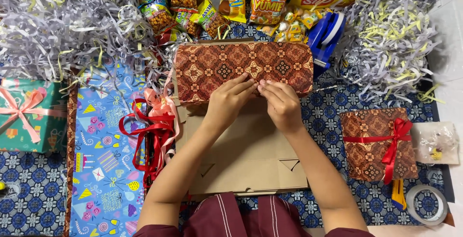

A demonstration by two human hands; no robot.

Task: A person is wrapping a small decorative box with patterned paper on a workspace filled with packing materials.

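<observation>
Two hands are meeting at the near edge of a box wrapped in brown patterned paper (243,68), which is lying at the far middle of the desk. The left hand (230,99) and the right hand (282,104) are side by side, almost touching, their fingertips pressing down on the paper's lower edge. Whether they are pinching a fold I cannot tell. The box is sitting at the far end of a flattened cardboard sheet (248,157) that is stretching toward the person. Left of it, red and pink ribbons (154,126) are tangling over a roll of blue party-print paper (103,160), and a green gift with a pink bow (29,114) is lying at the far left. To the right, a smaller brown parcel tied with red ribbon (378,143) is resting near a tape roll (427,204). Beyond the box, snack packets (226,0), a blue tape dispenser (325,34) and shredded paper (62,20) are crowding the far edge.
</observation>
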